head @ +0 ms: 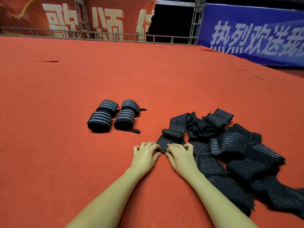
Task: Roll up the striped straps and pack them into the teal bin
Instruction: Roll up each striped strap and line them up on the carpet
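Note:
Several rolled black straps with grey stripes point(113, 116) lie in two pairs on the red carpet point(65, 96), left of centre. A loose heap of unrolled striped straps point(230, 148) sprawls at the right. One strap point(171, 135) runs out of the heap toward me. My left hand point(145, 154) and my right hand point(180, 156) sit side by side at its near end, fingers curled down onto the end of the strap and pinching it against the carpet. No teal bin is in view.
A metal truss frame point(195, 22) with a red banner point(65, 18) and a blue banner point(255, 33) closes off the back. The carpet spreads wide to the left and front.

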`<state>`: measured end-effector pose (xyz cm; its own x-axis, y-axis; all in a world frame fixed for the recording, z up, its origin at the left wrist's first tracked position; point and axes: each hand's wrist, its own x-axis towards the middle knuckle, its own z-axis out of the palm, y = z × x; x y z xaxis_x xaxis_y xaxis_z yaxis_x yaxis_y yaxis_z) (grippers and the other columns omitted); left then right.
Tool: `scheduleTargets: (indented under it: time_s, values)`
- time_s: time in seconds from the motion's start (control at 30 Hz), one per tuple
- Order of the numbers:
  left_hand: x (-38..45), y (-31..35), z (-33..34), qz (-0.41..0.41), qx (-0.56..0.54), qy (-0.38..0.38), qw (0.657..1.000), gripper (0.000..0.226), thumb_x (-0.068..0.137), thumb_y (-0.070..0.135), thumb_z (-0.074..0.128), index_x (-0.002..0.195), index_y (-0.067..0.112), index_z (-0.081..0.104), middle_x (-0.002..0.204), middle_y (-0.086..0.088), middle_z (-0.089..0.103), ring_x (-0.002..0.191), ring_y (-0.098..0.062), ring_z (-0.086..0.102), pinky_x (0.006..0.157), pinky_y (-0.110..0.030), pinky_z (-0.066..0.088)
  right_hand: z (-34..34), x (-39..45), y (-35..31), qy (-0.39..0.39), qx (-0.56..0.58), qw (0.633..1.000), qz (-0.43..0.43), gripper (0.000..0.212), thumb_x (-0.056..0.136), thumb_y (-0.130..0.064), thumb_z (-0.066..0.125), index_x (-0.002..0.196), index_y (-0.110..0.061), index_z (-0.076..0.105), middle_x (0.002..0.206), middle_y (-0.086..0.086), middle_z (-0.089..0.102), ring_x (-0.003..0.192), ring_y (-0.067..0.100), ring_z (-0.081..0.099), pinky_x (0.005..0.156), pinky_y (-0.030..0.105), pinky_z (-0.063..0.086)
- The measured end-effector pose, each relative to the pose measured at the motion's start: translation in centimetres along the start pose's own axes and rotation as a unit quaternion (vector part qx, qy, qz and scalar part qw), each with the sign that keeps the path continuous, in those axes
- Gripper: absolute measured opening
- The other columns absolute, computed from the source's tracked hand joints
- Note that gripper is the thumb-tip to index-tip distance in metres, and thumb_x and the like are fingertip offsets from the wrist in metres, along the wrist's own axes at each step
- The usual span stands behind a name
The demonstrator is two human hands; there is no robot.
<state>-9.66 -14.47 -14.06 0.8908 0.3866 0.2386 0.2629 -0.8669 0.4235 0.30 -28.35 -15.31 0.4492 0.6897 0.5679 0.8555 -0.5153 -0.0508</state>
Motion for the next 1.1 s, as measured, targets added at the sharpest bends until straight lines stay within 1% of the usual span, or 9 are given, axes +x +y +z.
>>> scheduleTargets:
  time_s: [0.17, 0.3, 0.47, 0.6, 0.7, 0.8, 0.9, 1.03, 1.1]
  values:
    - [-0.9, 0.2, 0.4, -0.006, -0.011, 0.007, 1.000, 0.017, 0.099, 0.038, 0.042, 0.107, 0.033, 0.056, 0.118, 0.018, 0.054, 0.113, -0.008, 0.042, 0.086, -0.031, 0.021, 0.5, -0.9, -0.2, 0.014, 0.013, 1.000, 0.007, 0.023, 0.089, -0.033, 0.038, 0.085, -0.024, 0.059, 0.084, -0.013, 0.064, 0.080, 0.012, 0.065, 0.080, 0.035, 0.024]
    - [0.2, 0.4, -0.4, -0.002, -0.010, 0.003, 1.000, 0.019, 0.096, 0.044, 0.044, 0.107, 0.033, 0.056, 0.117, 0.018, 0.054, 0.112, -0.008, 0.041, 0.086, -0.032, 0.020, 0.0, 0.0, -0.1, 0.023, 0.012, 0.999, 0.026, 0.022, 0.089, -0.033, 0.038, 0.084, -0.024, 0.058, 0.081, -0.011, 0.062, 0.075, 0.011, 0.063, 0.078, 0.035, 0.024]
    - [0.8, 0.1, -0.2, -0.004, 0.017, 0.008, 1.000, 0.023, 0.098, 0.045, 0.039, 0.108, 0.033, 0.056, 0.115, 0.015, 0.052, 0.110, -0.011, 0.041, 0.081, -0.032, 0.019, -0.1, 0.0, -0.8, -0.001, 0.017, 0.999, 0.049, 0.024, 0.094, -0.032, 0.033, 0.084, -0.023, 0.053, 0.083, -0.009, 0.057, 0.071, 0.012, 0.059, 0.079, 0.036, 0.023]
    - [1.2, 0.3, 0.2, 0.022, 0.022, 0.026, 0.999, 0.024, 0.100, 0.043, 0.036, 0.108, 0.031, 0.055, 0.113, 0.014, 0.051, 0.109, -0.012, 0.041, 0.081, -0.031, 0.015, -0.4, -0.2, -0.1, -0.032, 0.053, 0.997, 0.049, 0.029, 0.095, -0.040, 0.029, 0.091, -0.024, 0.053, 0.091, -0.012, 0.056, 0.085, 0.009, 0.056, 0.086, 0.034, 0.021]
    - [1.6, 0.8, 0.2, 0.033, -0.001, 0.043, 0.999, 0.023, 0.100, 0.040, 0.037, 0.108, 0.030, 0.056, 0.112, 0.015, 0.051, 0.109, -0.009, 0.041, 0.082, -0.028, 0.012, -0.7, -0.1, 0.7, 0.008, 0.060, 0.998, 0.030, 0.024, 0.094, -0.039, 0.037, 0.091, -0.027, 0.057, 0.095, -0.015, 0.060, 0.091, 0.005, 0.056, 0.086, 0.033, 0.022]
    - [1.9, 0.5, 0.1, 0.030, 0.007, 0.030, 0.999, 0.024, 0.101, 0.040, 0.035, 0.109, 0.030, 0.055, 0.110, 0.014, 0.052, 0.108, -0.008, 0.042, 0.081, -0.028, 0.012, -0.3, 0.3, 0.3, 0.030, 0.032, 0.999, 0.024, 0.023, 0.094, -0.032, 0.039, 0.087, -0.025, 0.059, 0.082, -0.012, 0.063, 0.078, 0.008, 0.061, 0.083, 0.033, 0.024]
    - [2.4, 0.6, -0.1, 0.025, 0.030, 0.018, 0.999, 0.026, 0.102, 0.040, 0.031, 0.110, 0.029, 0.053, 0.106, 0.010, 0.053, 0.104, -0.011, 0.046, 0.083, -0.031, 0.016, -0.2, 1.0, -0.2, 0.029, 0.013, 0.998, 0.055, 0.023, 0.094, -0.031, 0.036, 0.082, -0.025, 0.054, 0.066, -0.009, 0.057, 0.063, 0.011, 0.059, 0.078, 0.033, 0.024]
    - [2.5, 1.0, -0.2, 0.035, 0.050, 0.008, 0.998, 0.024, 0.102, 0.038, 0.031, 0.110, 0.028, 0.052, 0.102, 0.007, 0.055, 0.101, -0.015, 0.049, 0.085, -0.032, 0.020, -0.5, 0.4, -0.9, -0.003, 0.036, 0.995, 0.097, 0.023, 0.095, -0.032, 0.033, 0.083, -0.025, 0.051, 0.065, -0.009, 0.053, 0.060, 0.011, 0.054, 0.074, 0.034, 0.021]
    - [3.0, 1.7, -0.4, 0.036, 0.007, 0.023, 0.999, 0.020, 0.102, 0.036, 0.034, 0.104, 0.026, 0.052, 0.098, 0.006, 0.058, 0.098, -0.016, 0.051, 0.081, -0.032, 0.020, -1.0, 0.9, -0.8, 0.006, 0.069, 0.988, 0.139, 0.031, 0.097, -0.034, 0.027, 0.087, -0.023, 0.054, 0.059, -0.009, 0.051, 0.057, 0.010, 0.048, 0.073, 0.032, 0.018]
